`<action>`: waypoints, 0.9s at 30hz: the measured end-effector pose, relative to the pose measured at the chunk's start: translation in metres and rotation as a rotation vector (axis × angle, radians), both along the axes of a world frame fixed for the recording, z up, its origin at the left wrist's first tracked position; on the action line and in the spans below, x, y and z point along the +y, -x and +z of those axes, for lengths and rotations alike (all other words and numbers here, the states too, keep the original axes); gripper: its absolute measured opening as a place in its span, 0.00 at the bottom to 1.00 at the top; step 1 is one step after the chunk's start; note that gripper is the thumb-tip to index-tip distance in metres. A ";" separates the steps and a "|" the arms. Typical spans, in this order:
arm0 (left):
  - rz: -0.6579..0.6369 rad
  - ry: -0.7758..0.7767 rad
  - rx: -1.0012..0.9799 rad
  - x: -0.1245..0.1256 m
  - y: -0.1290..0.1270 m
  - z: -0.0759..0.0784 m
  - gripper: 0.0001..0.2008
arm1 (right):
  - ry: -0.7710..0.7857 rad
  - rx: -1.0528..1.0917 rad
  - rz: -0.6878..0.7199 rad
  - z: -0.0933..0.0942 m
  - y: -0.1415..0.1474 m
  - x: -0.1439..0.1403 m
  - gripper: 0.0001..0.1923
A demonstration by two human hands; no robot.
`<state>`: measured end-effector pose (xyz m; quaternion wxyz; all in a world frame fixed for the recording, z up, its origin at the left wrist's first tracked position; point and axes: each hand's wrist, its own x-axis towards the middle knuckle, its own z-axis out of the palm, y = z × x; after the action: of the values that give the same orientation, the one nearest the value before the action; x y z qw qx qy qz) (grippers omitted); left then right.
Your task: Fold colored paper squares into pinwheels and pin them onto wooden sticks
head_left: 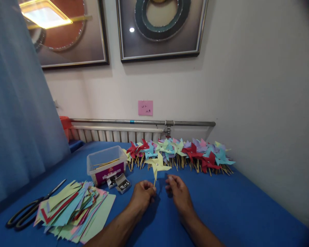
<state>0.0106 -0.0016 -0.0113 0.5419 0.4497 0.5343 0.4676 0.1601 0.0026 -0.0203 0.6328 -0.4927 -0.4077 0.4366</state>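
A pale yellow paper pinwheel (157,165) stands upright on a thin wooden stick, pinched by the left hand (142,194) above blue cloth (221,206). The right hand (177,190) hovers just beside, fingers loosely curled, empty. Farther off, folded pinwheels (190,154) line the wall; cut paper sheets (72,212) lie near left.

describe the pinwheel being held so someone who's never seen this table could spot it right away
On the blue table, a long row of finished pinwheels lies along the back wall. Just in front of that row, the left hand pinches a thin wooden stick topped by a pale yellow pinwheel. Unlike the others, it stands upright and alone, beside the right hand.
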 end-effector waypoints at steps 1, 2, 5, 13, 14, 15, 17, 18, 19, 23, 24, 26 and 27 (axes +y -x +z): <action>-0.010 0.001 0.010 0.000 0.000 0.000 0.07 | 0.021 0.057 -0.044 0.001 -0.005 0.003 0.23; -0.023 0.000 0.021 0.000 0.000 0.000 0.06 | 0.037 0.123 -0.080 0.003 -0.010 0.006 0.24; -0.068 -0.013 0.048 -0.002 -0.002 -0.002 0.05 | 0.062 0.269 -0.082 0.008 -0.021 0.011 0.24; -0.049 -0.026 0.073 -0.002 -0.001 0.000 0.07 | 0.066 0.283 0.043 0.014 -0.013 0.001 0.19; -0.044 -0.027 0.066 -0.002 0.000 0.000 0.07 | 0.079 0.273 0.066 0.013 -0.011 0.000 0.19; -0.043 -0.026 0.060 -0.002 0.000 0.001 0.07 | 0.094 0.263 0.089 0.013 -0.009 -0.001 0.19; -0.045 -0.025 0.048 -0.001 0.001 0.002 0.07 | 0.117 0.247 0.130 0.011 -0.005 -0.002 0.20; -0.049 -0.027 0.042 -0.001 0.000 0.002 0.07 | 0.119 0.237 0.147 0.010 -0.003 -0.003 0.20; -0.053 -0.030 0.037 -0.001 0.000 0.001 0.07 | 0.117 0.225 0.161 0.008 -0.002 -0.003 0.20; -0.075 -0.034 0.013 -0.001 -0.001 -0.002 0.08 | 0.093 0.175 0.221 0.001 0.004 -0.003 0.22; -0.080 -0.033 0.009 -0.001 -0.002 -0.003 0.08 | 0.092 0.164 0.233 0.000 0.006 -0.003 0.22; -0.091 -0.030 0.002 -0.002 -0.002 -0.004 0.08 | 0.097 0.140 0.253 -0.004 0.008 -0.001 0.22; -0.097 -0.028 0.000 -0.002 -0.003 -0.004 0.08 | 0.097 0.127 0.261 -0.005 0.009 -0.001 0.22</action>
<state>0.0132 -0.0037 -0.0152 0.5575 0.4827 0.5054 0.4481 0.1514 0.0018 -0.0256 0.5707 -0.4369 -0.4059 0.5646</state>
